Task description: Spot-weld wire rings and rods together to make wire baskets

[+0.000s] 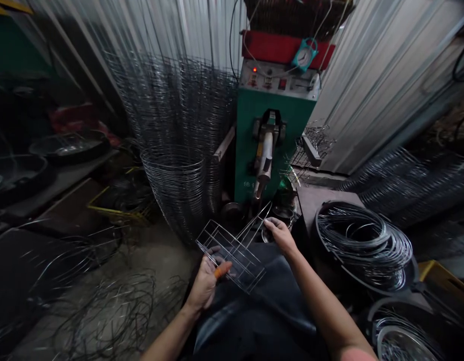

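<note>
A small rectangular wire rack [232,253] of thin silver rods hangs tilted above my lap. My left hand [207,282] grips its near lower edge; an orange cover sits on one finger. My right hand [280,234] pinches a long wire piece [256,220] that rises from the rack toward the machine. Straight ahead stands a green welding machine [271,145] with a metal arm pointing down at the rack's far end.
Tall stacks of wire rings [177,185] stand left of the machine. Coils of wire [363,245] lie on a stand at right. Loose wire loops [104,306] litter the floor at left. Corrugated metal walls close in behind. Dark pans sit on a bench far left.
</note>
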Demonstrator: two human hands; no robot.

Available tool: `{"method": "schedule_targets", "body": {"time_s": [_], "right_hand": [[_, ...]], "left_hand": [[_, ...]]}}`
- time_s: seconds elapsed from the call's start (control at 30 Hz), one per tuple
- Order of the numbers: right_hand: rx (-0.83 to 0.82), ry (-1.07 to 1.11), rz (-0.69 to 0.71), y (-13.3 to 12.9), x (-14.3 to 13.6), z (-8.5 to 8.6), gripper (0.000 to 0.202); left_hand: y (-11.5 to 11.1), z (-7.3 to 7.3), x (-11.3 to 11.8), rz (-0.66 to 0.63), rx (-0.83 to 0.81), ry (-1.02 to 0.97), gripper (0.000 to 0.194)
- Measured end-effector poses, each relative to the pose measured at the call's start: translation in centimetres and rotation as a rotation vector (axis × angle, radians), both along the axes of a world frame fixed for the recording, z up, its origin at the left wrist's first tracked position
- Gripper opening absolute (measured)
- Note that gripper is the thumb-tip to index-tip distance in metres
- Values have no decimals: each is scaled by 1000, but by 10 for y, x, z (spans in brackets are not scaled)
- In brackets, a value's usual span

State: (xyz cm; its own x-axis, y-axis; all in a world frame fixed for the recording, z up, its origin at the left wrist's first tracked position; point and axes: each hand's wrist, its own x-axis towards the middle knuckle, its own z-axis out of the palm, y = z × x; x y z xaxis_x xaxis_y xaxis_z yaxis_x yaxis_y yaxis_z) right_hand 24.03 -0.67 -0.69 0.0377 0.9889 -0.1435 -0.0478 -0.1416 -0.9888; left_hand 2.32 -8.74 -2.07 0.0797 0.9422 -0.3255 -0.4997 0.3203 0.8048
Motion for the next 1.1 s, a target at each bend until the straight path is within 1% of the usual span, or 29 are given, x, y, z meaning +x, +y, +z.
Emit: {"method": "schedule_targets", "body": {"time_s": [0.23, 0.4, 0.5, 0.7, 0.93, 1.1], "right_hand": [[-13, 89, 1, 12, 1, -10, 34], [-8, 132, -25, 19, 1, -9, 33], [-15, 165, -46, 23, 1, -10, 33], [-19, 214, -61, 35, 4, -14, 31], [-25, 215, -44, 44, 8, -11, 30], [-3, 225, -31, 48, 9, -13, 28]], "left_hand": [[11, -4, 1, -20, -43, -11, 67], [19, -5, 1, -48, -49, -37, 68], [26, -4, 4, -37, -55, -37, 70], [38, -1, 9, -15, -37, 12, 64], [45, -6, 7, -33, -12, 15, 62], [49, -6, 6, -34, -12, 3, 61]]}}
